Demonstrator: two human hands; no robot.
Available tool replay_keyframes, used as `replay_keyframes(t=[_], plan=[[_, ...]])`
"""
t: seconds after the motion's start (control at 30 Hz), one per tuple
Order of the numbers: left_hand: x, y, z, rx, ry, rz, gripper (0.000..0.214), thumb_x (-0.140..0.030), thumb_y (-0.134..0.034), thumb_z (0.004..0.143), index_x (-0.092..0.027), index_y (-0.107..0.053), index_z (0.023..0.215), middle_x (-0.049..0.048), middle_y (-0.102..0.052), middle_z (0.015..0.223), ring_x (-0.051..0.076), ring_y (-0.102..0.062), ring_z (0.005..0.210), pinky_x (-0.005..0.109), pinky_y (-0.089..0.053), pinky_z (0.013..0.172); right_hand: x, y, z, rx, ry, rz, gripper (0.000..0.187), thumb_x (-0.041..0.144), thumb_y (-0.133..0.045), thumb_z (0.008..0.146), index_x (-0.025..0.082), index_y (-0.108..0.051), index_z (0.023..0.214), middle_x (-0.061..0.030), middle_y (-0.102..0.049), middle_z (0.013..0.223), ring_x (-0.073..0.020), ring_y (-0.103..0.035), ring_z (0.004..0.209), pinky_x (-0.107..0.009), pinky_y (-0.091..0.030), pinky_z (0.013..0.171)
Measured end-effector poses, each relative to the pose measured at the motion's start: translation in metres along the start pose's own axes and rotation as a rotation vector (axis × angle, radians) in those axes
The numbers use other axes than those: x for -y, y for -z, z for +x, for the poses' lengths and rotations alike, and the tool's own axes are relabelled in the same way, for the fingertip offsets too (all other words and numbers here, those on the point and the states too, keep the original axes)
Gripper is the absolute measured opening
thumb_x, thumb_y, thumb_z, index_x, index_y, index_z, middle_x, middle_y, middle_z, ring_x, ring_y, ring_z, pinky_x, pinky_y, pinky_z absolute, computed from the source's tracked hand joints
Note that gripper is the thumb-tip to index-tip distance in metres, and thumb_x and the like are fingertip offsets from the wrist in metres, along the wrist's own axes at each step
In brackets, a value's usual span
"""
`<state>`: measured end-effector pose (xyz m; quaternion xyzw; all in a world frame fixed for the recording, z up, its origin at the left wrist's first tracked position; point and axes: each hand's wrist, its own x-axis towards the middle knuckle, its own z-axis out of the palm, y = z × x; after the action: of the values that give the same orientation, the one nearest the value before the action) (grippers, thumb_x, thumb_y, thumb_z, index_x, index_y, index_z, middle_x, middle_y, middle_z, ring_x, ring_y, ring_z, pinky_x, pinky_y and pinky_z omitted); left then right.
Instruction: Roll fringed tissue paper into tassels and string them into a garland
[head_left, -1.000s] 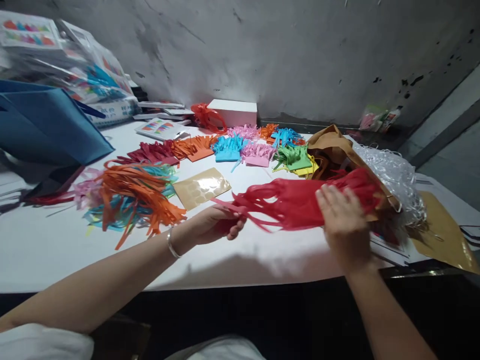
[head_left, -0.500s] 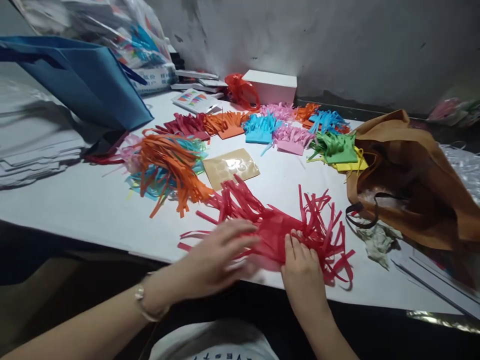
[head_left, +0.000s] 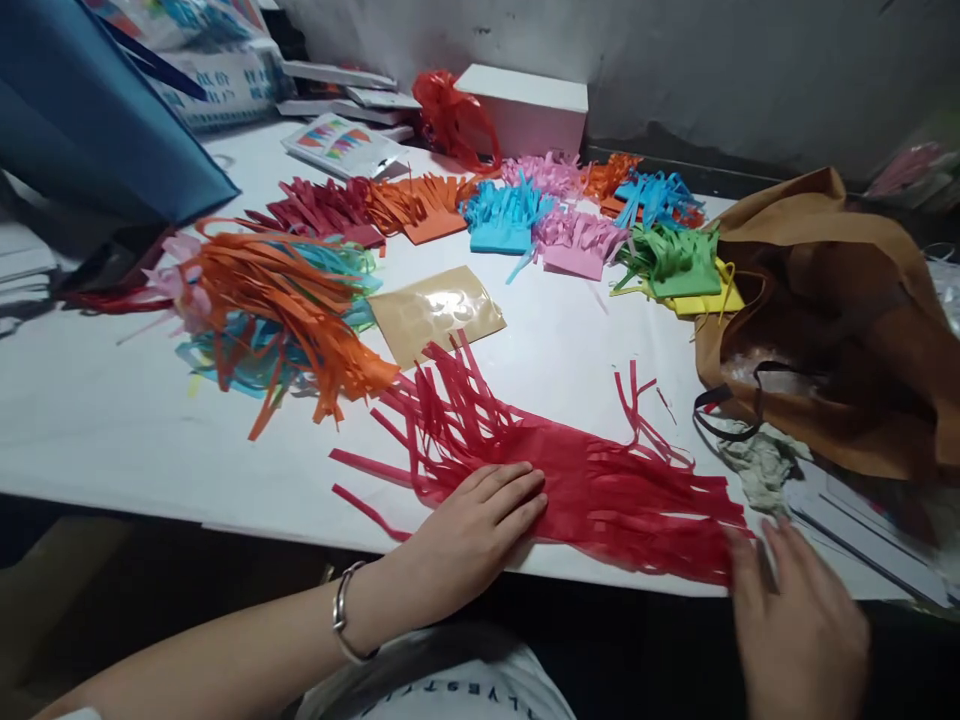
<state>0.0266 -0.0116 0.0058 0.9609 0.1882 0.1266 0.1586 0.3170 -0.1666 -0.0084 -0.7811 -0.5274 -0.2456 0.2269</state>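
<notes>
We are flattening the red fringed paper (head_left: 600, 480), which lies spread across the near edge of the white table (head_left: 112, 440), its uncut band in the middle and its strips fanning out to the left and right. Our left hand (head_left: 480, 515) rests palm down on the band, fingers straight and close together, pressing it to the surface and gripping nothing. Our right hand (head_left: 802, 620) is blurred at the right end of the fringe, fingers open and spread, just touching the strip tips; it seems to hold nothing. We judge that the next move calls for light, flat strokes outward along the strips while the band stays pinned, since the strips are thin, cross each other on the left and would tear or tangle easily. Left of the paper sits a loose heap of orange strips (head_left: 285, 300) over blue ones, with a gold sheet (head_left: 435, 312) just beyond the fringe. Farther back runs a row of small fringed pieces, among them a cyan piece (head_left: 502, 215) and a green piece (head_left: 671, 265), then a white box (head_left: 529, 110) against the stained grey wall (head_left: 675, 70). A brown bag (head_left: 825, 300) slumps at the right and a blue bag (head_left: 90, 130) stands far left.
</notes>
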Motion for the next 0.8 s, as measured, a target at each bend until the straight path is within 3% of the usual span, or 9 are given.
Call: replay_keyframes(t=[0.03,0.07,0.1,0.17,0.27,0.37,0.5,0.67,0.8], plan=[[-0.002,-0.002,-0.001,-0.015,0.008,-0.001,0.043,-0.011,-0.050,0.093,-0.015,-0.053,0.136,0.0160,-0.057,0.141,0.032,-0.050,0.132,0.052,-0.045,0.106,0.010,0.007,0.003,-0.148,-0.076,0.015,0.057,0.033,-0.071,0.085,0.036,-0.055,0.140,-0.0105,-0.072,0.118,-0.0399,-0.069,0.103,-0.055,-0.052,0.084],[-0.004,-0.004,-0.001,-0.030,0.018,0.001,0.042,-0.012,-0.050,0.094,-0.015,-0.053,0.136,0.0165,-0.057,0.140,0.032,-0.050,0.132,0.052,-0.046,0.105,0.025,0.012,0.006,-0.191,-0.049,0.066,0.060,0.027,-0.075,0.082,0.036,-0.057,0.138,-0.0079,-0.073,0.117,-0.0376,-0.070,0.101,-0.052,-0.053,0.086],[-0.005,-0.006,-0.001,-0.047,0.025,0.001,0.039,-0.015,-0.050,0.095,-0.015,-0.054,0.134,0.0171,-0.058,0.139,0.032,-0.051,0.131,0.053,-0.047,0.104,0.044,0.015,0.010,-0.136,0.069,0.173,0.061,0.022,-0.075,0.082,0.035,-0.057,0.139,-0.0058,-0.073,0.116,-0.0333,-0.071,0.100,-0.048,-0.056,0.086],[-0.008,-0.008,-0.002,-0.086,0.027,-0.015,0.033,-0.020,-0.050,0.098,-0.013,-0.057,0.130,0.0185,-0.061,0.135,0.033,-0.054,0.127,0.054,-0.050,0.100,0.082,0.014,0.014,0.121,0.372,0.416,0.054,0.019,-0.065,0.090,0.022,-0.053,0.142,-0.0086,-0.070,0.123,-0.0292,-0.068,0.112,-0.045,-0.055,0.096],[-0.009,-0.005,-0.006,-0.159,0.030,-0.089,0.029,-0.021,-0.049,0.099,-0.012,-0.058,0.125,0.0192,-0.064,0.129,0.031,-0.058,0.121,0.052,-0.053,0.096,0.115,0.003,0.015,0.279,0.514,0.558,0.035,0.006,-0.056,0.092,0.010,-0.062,0.125,-0.0120,-0.069,0.123,-0.0271,-0.062,0.121,-0.047,-0.051,0.103],[-0.007,0.000,-0.013,-0.206,0.059,-0.201,0.027,-0.012,-0.049,0.097,-0.012,-0.059,0.122,0.0182,-0.064,0.126,0.026,-0.059,0.120,0.044,-0.054,0.099,0.115,-0.007,0.013,0.324,0.479,0.636,0.030,0.001,-0.054,0.091,0.011,-0.065,0.118,-0.0107,-0.072,0.116,-0.0238,-0.063,0.119,-0.045,-0.050,0.104],[-0.004,0.009,-0.016,-0.163,0.047,-0.332,0.026,-0.010,-0.049,0.096,-0.014,-0.060,0.120,0.0158,-0.066,0.123,0.025,-0.055,0.127,0.042,-0.052,0.103,0.104,-0.006,0.014,0.408,0.446,0.671,0.029,0.003,-0.054,0.093,0.012,-0.063,0.119,-0.0109,-0.070,0.117,-0.0224,-0.061,0.119,-0.045,-0.047,0.104],[-0.002,0.016,-0.011,-0.120,0.078,-0.388,0.027,-0.011,-0.048,0.097,-0.016,-0.060,0.120,0.0119,-0.068,0.120,0.022,-0.057,0.125,0.038,-0.052,0.104,0.106,-0.004,0.017,0.369,0.438,0.536,0.031,0.002,-0.052,0.092,0.008,-0.061,0.121,-0.0133,-0.068,0.121,-0.0257,-0.060,0.118,-0.048,-0.041,0.105],[0.000,0.015,-0.007,-0.188,0.069,-0.336,0.021,-0.013,-0.047,0.099,-0.014,-0.061,0.115,0.0114,-0.071,0.111,0.021,-0.064,0.112,0.035,-0.056,0.096,0.107,-0.003,0.021,0.336,0.418,0.561,0.025,0.003,-0.052,0.094,0.011,-0.064,0.115,-0.0095,-0.073,0.104,-0.0240,-0.063,0.105,-0.047,-0.041,0.101]])
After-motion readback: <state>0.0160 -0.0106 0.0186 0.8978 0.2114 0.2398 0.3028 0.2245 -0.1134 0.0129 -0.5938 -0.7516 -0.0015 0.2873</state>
